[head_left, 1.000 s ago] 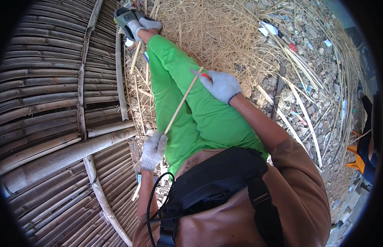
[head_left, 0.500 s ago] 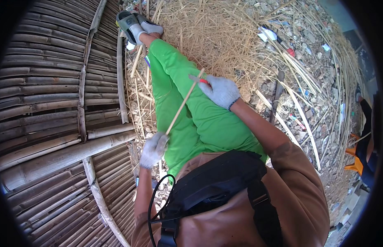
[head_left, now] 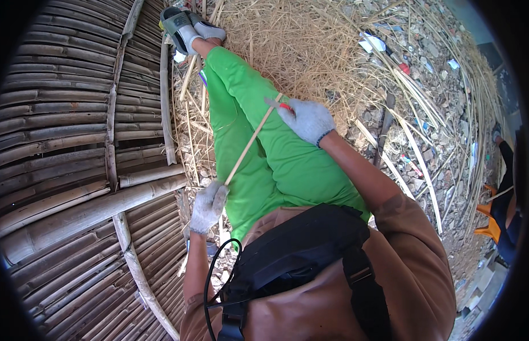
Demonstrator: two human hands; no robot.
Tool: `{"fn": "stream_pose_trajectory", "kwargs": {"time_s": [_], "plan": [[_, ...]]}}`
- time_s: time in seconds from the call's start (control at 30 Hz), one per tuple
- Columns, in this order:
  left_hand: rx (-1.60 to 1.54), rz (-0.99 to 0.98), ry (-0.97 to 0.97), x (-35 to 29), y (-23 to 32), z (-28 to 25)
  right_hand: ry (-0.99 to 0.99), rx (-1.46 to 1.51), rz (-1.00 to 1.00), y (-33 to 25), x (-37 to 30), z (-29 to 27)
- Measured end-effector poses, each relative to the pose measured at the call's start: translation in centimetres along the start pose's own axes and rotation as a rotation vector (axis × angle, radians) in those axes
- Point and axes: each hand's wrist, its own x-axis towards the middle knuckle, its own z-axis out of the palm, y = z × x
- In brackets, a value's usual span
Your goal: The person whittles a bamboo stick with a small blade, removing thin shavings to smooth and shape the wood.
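Observation:
In a pale knitted glove, my left hand (head_left: pixel 209 207) is closed round the near end of a thin bamboo strip (head_left: pixel 248 145). The strip slants up and away to the right across my legs in green trousers (head_left: pixel 242 85). My right hand (head_left: pixel 308 121), gloved too, grips a small knife (head_left: pixel 283 106) by its red handle. The knife's short blade lies across the strip close to its far end. My fingers hide most of the handle.
On the left stands a slatted bamboo platform (head_left: pixel 60 142) with a thick pole (head_left: pixel 94 213). Straw shavings (head_left: pixel 287 45) cover the ground ahead. Long split strips (head_left: pixel 418 159) lie over rubble on the right. At the far right a person (head_left: pixel 508 187) sits by an orange chair (head_left: pixel 490 221).
Both hands and the strip have shifted only slightly; my right hand is a touch farther right. The knife still rests across the strip near its far end.

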Motion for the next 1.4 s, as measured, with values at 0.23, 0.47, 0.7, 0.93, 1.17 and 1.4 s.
{"fn": "stream_pose_trajectory", "kwargs": {"time_s": [0.23,0.47,0.7,0.93,1.17,1.4], "plan": [[-0.339,-0.216,0.093,-7.9,-4.9,-1.0,0.059,0.039,0.063,-0.1,-0.7,0.0],[-0.377,-0.28,-0.011,-1.8,-0.9,0.1,0.074,0.034,-0.025,-0.8,-1.0,-0.4],[-0.203,-0.121,-0.111,6.5,1.3,0.5,0.005,0.002,-0.006,-0.6,-0.1,-0.1],[-0.096,-0.076,-0.102,3.0,0.4,-0.4,-0.015,-0.01,-0.003,-0.6,-0.3,-0.4],[-0.201,-0.128,-0.036,-5.9,-5.4,-1.8,0.061,0.018,0.069,0.7,-0.3,0.7],[-0.475,-0.355,0.023,-4.3,-1.4,-1.4,0.205,0.07,-0.065,-0.8,-1.5,0.6]]}}
